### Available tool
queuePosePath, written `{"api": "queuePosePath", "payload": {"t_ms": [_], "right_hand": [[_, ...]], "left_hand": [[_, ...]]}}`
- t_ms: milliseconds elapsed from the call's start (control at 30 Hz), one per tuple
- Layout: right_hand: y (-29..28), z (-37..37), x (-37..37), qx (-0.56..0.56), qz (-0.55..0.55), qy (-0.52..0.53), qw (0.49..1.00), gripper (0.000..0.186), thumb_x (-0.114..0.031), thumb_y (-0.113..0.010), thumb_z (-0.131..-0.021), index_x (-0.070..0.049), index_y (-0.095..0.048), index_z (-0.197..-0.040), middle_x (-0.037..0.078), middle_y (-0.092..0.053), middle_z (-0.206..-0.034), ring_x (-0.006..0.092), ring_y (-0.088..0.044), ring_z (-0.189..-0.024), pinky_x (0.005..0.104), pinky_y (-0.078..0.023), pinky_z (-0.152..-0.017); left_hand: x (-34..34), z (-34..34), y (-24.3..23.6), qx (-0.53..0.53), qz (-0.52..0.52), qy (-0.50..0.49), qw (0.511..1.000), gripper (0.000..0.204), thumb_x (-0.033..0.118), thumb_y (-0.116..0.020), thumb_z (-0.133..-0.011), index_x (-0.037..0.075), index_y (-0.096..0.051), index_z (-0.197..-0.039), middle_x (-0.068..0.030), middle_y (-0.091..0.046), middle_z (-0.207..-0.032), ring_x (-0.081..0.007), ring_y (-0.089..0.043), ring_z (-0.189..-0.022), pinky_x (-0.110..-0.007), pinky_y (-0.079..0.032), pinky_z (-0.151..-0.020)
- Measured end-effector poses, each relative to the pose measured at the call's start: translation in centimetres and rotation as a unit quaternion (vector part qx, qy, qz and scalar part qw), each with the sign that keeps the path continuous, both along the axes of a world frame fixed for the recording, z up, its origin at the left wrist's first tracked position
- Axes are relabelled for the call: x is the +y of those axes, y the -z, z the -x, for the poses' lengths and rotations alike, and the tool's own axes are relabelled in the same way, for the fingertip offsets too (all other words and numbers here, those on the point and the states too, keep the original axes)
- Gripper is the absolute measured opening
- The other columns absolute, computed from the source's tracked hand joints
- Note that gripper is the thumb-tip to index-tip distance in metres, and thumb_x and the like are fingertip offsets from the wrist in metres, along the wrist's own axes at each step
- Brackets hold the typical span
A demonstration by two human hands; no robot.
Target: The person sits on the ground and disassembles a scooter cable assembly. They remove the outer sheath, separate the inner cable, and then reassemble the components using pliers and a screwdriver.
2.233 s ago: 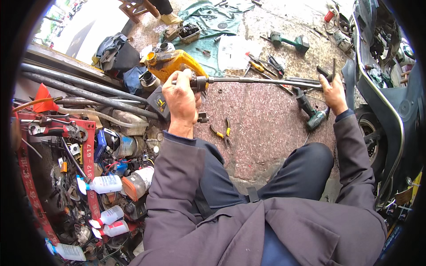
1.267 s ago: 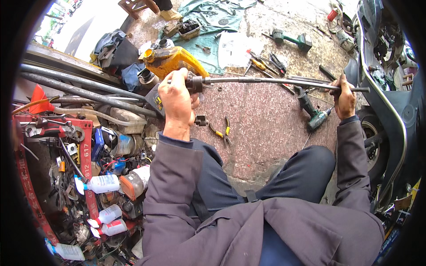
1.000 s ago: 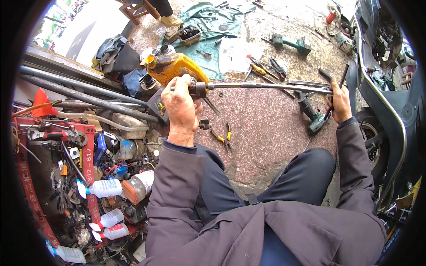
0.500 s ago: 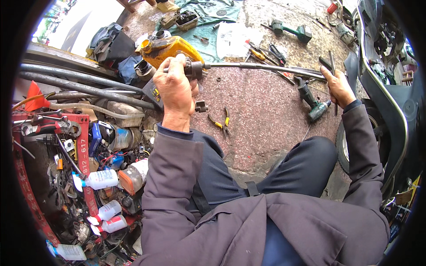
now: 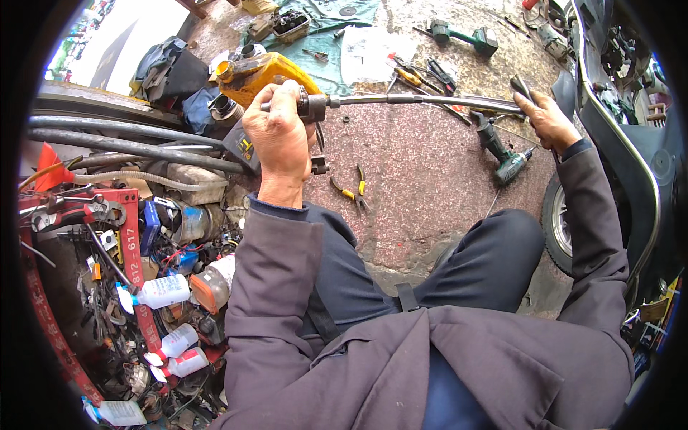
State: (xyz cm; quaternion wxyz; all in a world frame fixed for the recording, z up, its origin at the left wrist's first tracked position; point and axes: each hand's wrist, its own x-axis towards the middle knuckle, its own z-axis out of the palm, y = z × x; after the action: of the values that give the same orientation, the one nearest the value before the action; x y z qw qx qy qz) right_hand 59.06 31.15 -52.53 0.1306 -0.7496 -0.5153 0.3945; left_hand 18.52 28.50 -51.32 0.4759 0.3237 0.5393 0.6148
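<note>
My left hand is closed around the black left end of a long metal handlebar tube, held level above the reddish ground. At the tube's far end my right hand grips it next to a dark lever. Below the tube lie yellow-handled pliers and a small black part. A green cordless drill lies just under my right hand.
A dark scooter stands at the right, its wheel by my knee. A yellow tool case, hoses and a cluttered red toolbox with white bottles crowd the left. More tools and a second green drill lie on the ground ahead.
Both hands have stayed on the tube, which has shifted slightly back and forth; the right hand's grip moved along its far end. The pliers and drill on the ground have not moved.
</note>
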Motion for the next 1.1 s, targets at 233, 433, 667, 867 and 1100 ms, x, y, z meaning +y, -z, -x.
{"api": "queuePosePath", "payload": {"t_ms": [233, 433, 667, 867, 1100], "right_hand": [[-1.7, -2.0, -0.6, 0.113, -0.082, 0.03, 0.99, 0.043, -0.02, -0.051, -0.097, 0.002, -0.048, -0.133, 0.01, -0.064, -0.084, 0.011, -0.058, -0.051, 0.0224, -0.045, -0.039], [-1.2, -6.3, -1.6, 0.304, -0.256, -0.106, 0.911, 0.046, -0.002, -0.044, -0.094, -0.002, -0.043, -0.14, 0.019, -0.051, -0.137, 0.0234, -0.058, -0.117, 0.0222, -0.053, -0.076], [1.8, -6.4, -2.2, 0.295, -0.346, -0.152, 0.878, 0.044, 0.004, -0.046, -0.095, -0.004, -0.046, -0.138, 0.016, -0.047, -0.141, 0.027, -0.045, -0.131, 0.0298, -0.051, -0.09], [1.7, -5.1, -2.2, 0.26, -0.352, -0.088, 0.895, 0.033, -0.013, -0.052, -0.098, -0.008, -0.054, -0.131, 0.014, -0.048, -0.14, 0.0252, -0.047, -0.129, 0.031, -0.052, -0.089], [2.9, -3.4, -1.3, 0.256, -0.422, -0.06, 0.868, 0.032, -0.024, -0.042, -0.103, 0.001, -0.059, -0.093, 0.017, -0.06, -0.123, 0.027, -0.048, -0.127, 0.0386, -0.035, -0.108]], "left_hand": [[0.6, 1.0, 0.4, -0.095, 0.063, 0.004, 0.994, 0.017, 0.023, -0.052, -0.092, 0.011, -0.05, -0.08, -0.0007, -0.049, -0.062, -0.0081, -0.033, -0.038, -0.024, -0.024, -0.035], [1.0, 2.0, 0.7, -0.167, 0.099, 0.043, 0.98, 0.016, 0.026, -0.052, -0.092, 0.013, -0.051, -0.082, 0.0016, -0.052, -0.063, -0.0075, -0.031, -0.038, -0.023, -0.023, -0.036], [1.0, 2.4, 0.7, -0.192, 0.106, 0.047, 0.975, 0.015, 0.026, -0.052, -0.092, 0.015, -0.051, -0.083, 0.0023, -0.053, -0.064, -0.0073, -0.031, -0.038, -0.023, -0.023, -0.037], [0.9, 1.9, 0.6, -0.174, 0.112, 0.052, 0.977, 0.015, 0.027, -0.053, -0.092, 0.015, -0.05, -0.083, 0.0018, -0.051, -0.064, -0.0074, -0.031, -0.039, -0.023, -0.022, -0.037], [0.5, 1.7, 0.5, -0.121, 0.098, 0.043, 0.987, 0.016, 0.026, -0.053, -0.091, 0.015, -0.05, -0.08, 0.0007, -0.05, -0.064, -0.0081, -0.033, -0.039, -0.023, -0.024, -0.036]]}}
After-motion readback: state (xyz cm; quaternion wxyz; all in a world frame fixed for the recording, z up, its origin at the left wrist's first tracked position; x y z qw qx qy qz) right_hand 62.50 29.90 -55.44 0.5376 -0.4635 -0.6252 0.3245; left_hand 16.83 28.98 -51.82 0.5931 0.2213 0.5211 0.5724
